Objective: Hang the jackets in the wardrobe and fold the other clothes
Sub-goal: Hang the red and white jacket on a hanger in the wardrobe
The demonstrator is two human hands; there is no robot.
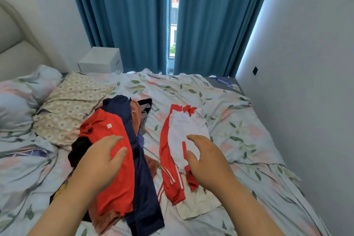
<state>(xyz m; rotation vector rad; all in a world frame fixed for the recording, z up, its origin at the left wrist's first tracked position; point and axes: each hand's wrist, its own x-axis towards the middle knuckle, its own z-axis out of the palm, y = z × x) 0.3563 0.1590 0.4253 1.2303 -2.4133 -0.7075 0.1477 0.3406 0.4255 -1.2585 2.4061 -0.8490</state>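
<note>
The left hand spreads open over the red shirt, holding nothing; the right hand, fingers loosely arched and empty, hovers over the red-and-white jacket lying on the bed; best pinch both shoulders (it must hang); the white box shows no contents; no wardrobe is visible.

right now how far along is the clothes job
Barely started. Nothing looks folded or hung; no wardrobe is in view. The red-and-white jacket lies apart from the pile on the bed, with the open right hand over it; the open left hand is over the red shirt. Remaining: hang the jacket, fold the shirt, navy garment and the rest.
</note>
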